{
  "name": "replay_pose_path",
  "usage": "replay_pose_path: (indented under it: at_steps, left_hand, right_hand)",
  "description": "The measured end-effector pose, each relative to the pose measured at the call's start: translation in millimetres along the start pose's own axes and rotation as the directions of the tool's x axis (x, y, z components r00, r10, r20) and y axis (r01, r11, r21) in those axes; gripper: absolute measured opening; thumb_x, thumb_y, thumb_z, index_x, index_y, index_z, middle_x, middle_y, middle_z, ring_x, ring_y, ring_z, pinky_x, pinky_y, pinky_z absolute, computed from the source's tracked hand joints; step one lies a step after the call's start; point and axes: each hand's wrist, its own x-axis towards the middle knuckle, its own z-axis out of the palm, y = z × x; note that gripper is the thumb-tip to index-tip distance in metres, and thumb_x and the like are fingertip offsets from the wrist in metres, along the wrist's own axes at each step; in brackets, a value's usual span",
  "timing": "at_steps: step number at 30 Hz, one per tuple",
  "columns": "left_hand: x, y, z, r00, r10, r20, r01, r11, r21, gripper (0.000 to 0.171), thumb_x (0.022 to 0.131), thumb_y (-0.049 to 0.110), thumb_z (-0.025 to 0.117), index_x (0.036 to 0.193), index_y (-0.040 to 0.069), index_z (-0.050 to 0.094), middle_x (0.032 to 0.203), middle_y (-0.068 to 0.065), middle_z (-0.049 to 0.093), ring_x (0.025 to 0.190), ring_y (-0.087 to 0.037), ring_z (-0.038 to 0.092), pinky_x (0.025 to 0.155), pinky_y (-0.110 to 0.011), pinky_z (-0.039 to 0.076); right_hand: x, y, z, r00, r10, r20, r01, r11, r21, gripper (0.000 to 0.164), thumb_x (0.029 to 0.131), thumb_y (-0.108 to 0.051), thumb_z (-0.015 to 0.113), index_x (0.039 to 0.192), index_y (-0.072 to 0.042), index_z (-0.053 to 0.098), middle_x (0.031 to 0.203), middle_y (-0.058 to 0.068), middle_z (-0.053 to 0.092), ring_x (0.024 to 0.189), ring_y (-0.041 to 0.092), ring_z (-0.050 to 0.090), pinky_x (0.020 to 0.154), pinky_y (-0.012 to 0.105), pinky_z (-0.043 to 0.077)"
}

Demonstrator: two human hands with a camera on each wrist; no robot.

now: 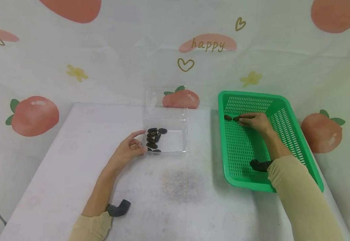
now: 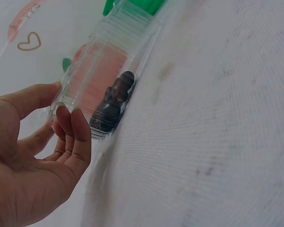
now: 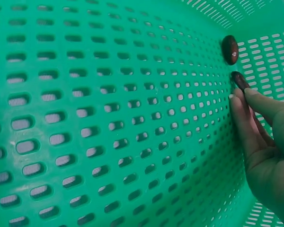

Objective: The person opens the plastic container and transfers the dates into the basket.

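Observation:
A clear plastic clamshell box (image 1: 175,140) stands on the table with its lid raised at the back. Several dark brown, glossy oval dates (image 1: 152,145) lie grouped in its left half. My left hand (image 1: 128,149) holds the box at its left side, thumb at the front corner and index finger farther back, the other fingers curled. Inside the green basket (image 1: 230,181), my right hand (image 1: 256,121) pinches a dark date (image 3: 239,80) between thumb and fingertips, close to the basket's wall. Another date (image 3: 231,50) lies just beyond it, beside the wall.
The white table (image 1: 150,207) runs up to a patterned cloth (image 1: 126,67) hung behind it. The slotted basket stands to the right of the box, its raised rim around my right forearm. A dark wrist strap (image 1: 119,208) sits on my left forearm.

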Motion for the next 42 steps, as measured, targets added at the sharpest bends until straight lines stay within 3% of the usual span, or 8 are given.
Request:
replay_pose_path:
  at_steps: [6, 13, 25, 29, 32, 38, 42]
  left_hand:
    - [1.6, -0.4, 1.6, 1.000, 0.018, 0.004, -0.018, 1.000, -0.026, 0.069, 0.090, 0.004, 0.071, 0.150, 0.015, 0.040, 0.094, -0.008, 0.049, 0.084, -0.015, 0.059, 0.082, -0.033, 0.055]
    - [3.6, -1.4, 1.2, 0.999, 0.031, 0.010, -0.030, 0.999, -0.024, 0.069, 0.089, 0.003, 0.071, 0.150, 0.015, 0.040, 0.094, -0.008, 0.049, 0.083, -0.015, 0.059, 0.082, -0.035, 0.056]
    - [3.7, -2.7, 0.6, 1.000, 0.016, -0.007, -0.016, 1.000, -0.014, 0.069, 0.089, 0.003, 0.071, 0.150, 0.016, 0.041, 0.093, -0.008, 0.050, 0.082, -0.015, 0.059, 0.082, -0.034, 0.056]
    - [3.7, -2.4, 0.0, 1.000, 0.014, -0.009, -0.014, 1.000, -0.012, 0.070, 0.089, 0.003, 0.071, 0.150, 0.016, 0.040, 0.094, -0.008, 0.050, 0.081, -0.014, 0.059, 0.082, -0.033, 0.055]
    - [3.2, -2.2, -0.6, 1.000, 0.013, -0.011, -0.013, 1.000, -0.014, 0.070, 0.089, 0.004, 0.071, 0.151, 0.015, 0.040, 0.094, -0.008, 0.050, 0.082, -0.014, 0.059, 0.082, -0.033, 0.056]
    - [2.4, -3.0, -1.8, 1.000, 0.015, -0.019, -0.015, 1.000, -0.024, 0.070, 0.089, 0.004, 0.071, 0.150, 0.014, 0.040, 0.093, -0.008, 0.051, 0.082, -0.015, 0.060, 0.082, -0.031, 0.056]
    - [3.0, -4.6, -0.9, 1.000, 0.005, -0.010, -0.006, 0.999, -0.034, 0.070, 0.089, 0.004, 0.072, 0.150, 0.015, 0.040, 0.092, -0.007, 0.051, 0.083, -0.016, 0.060, 0.082, -0.032, 0.056]
  right_hand:
    - [-3, 0, -3, 1.000, -0.005, -0.008, 0.005, 1.000, -0.005, 0.047, 0.097, -0.011, 0.065, 0.136, 0.012, 0.051, 0.091, -0.014, 0.068, 0.083, 0.001, 0.070, 0.083, 0.025, 0.056]
    - [-6, -3, -5, 1.000, 0.009, -0.030, -0.011, 0.998, -0.057, 0.045, 0.098, -0.011, 0.064, 0.136, 0.010, 0.053, 0.099, -0.006, 0.071, 0.082, 0.001, 0.070, 0.083, 0.026, 0.057]
    - [-11, -18, -10, 0.999, 0.007, -0.039, -0.009, 0.999, -0.038, 0.048, 0.101, -0.019, 0.059, 0.138, 0.010, 0.050, 0.089, -0.010, 0.073, 0.082, 0.004, 0.071, 0.082, 0.025, 0.056]
    - [-14, -30, -7, 0.999, -0.031, -0.022, 0.031, 0.999, 0.016, 0.052, 0.101, -0.024, 0.060, 0.140, 0.008, 0.049, 0.097, -0.010, 0.073, 0.090, 0.003, 0.069, 0.091, 0.029, 0.054]
    - [-15, -42, 0, 0.997, -0.078, 0.004, 0.077, 0.993, 0.092, 0.053, 0.100, -0.025, 0.062, 0.140, 0.007, 0.049, 0.110, -0.004, 0.070, 0.099, 0.008, 0.068, 0.095, 0.030, 0.051]
    - [-18, -68, 19, 0.987, -0.144, 0.064, 0.123, 0.957, 0.262, 0.052, 0.098, -0.016, 0.064, 0.138, 0.012, 0.048, 0.119, 0.010, 0.065, 0.103, 0.017, 0.066, 0.092, 0.028, 0.053]
    - [-25, -80, 30, 0.983, -0.164, 0.078, 0.141, 0.959, 0.245, 0.048, 0.098, -0.016, 0.064, 0.137, 0.009, 0.051, 0.117, 0.008, 0.067, 0.107, 0.018, 0.065, 0.091, 0.027, 0.053]
